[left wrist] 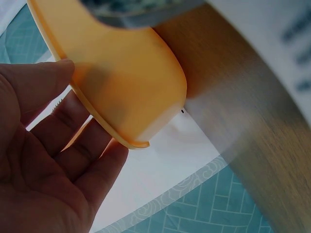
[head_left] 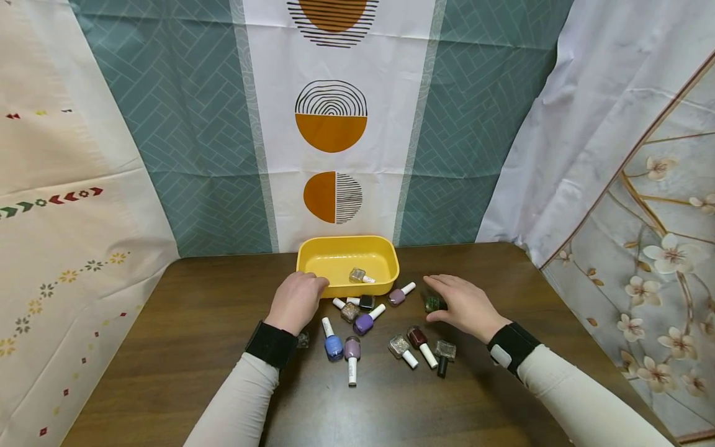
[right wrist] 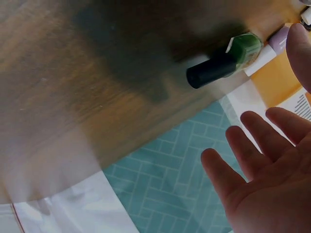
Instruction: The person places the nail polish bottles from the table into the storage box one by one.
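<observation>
My left hand (head_left: 298, 300) pinches the rim of a yellow plastic tub (head_left: 347, 288) at its near left corner. In the left wrist view, the thumb is on one side of the tub wall (left wrist: 141, 73) and the fingers are on the other. One nail polish bottle with a white cap (head_left: 357, 275) lies inside the tub. To the right, my right hand (head_left: 466, 305) is spread beside a green nail polish bottle (head_left: 432, 303). The right wrist view shows that green bottle (right wrist: 245, 48), black-capped and lying down, apart from the straight fingers.
Several nail polish bottles lie in front of the tub, among them a blue one (head_left: 333, 347), a purple one (head_left: 363, 324), a dark red one (head_left: 416, 337) and a black-capped clear one (head_left: 445, 349). A patterned curtain (head_left: 335, 205) hangs behind the wooden table (head_left: 212, 347).
</observation>
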Demonstrator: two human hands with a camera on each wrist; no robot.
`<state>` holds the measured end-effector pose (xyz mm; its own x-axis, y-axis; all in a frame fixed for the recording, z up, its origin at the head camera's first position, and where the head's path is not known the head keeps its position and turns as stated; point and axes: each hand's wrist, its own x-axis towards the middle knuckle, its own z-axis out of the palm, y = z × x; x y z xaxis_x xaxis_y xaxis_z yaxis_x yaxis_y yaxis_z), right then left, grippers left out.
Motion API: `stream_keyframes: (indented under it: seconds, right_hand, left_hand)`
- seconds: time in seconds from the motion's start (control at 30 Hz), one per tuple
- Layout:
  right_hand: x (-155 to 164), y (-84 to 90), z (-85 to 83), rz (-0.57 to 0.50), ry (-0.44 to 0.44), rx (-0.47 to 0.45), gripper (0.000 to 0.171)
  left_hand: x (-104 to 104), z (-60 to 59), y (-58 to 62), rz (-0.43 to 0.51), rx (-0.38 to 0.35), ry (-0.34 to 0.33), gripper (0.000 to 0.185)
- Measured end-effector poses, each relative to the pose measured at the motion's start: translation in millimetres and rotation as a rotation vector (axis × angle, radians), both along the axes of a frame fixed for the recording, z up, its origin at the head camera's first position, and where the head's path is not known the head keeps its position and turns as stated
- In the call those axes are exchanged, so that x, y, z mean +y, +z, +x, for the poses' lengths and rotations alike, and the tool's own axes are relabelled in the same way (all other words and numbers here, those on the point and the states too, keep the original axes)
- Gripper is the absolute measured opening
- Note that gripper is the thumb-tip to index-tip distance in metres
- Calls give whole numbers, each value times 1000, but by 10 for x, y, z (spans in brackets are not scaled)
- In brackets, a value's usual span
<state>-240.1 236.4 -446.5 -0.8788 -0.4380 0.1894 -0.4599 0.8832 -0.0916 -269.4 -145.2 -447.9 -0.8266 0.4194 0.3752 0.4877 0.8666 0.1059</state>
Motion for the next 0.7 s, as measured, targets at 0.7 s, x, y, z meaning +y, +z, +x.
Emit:
stream_keyframes:
  seconds: [0.7]
  right_hand:
    - [162, -74, 52, 34, -24, 1, 65]
  left_hand:
    - [-5, -5, 1, -3, -4, 4, 7]
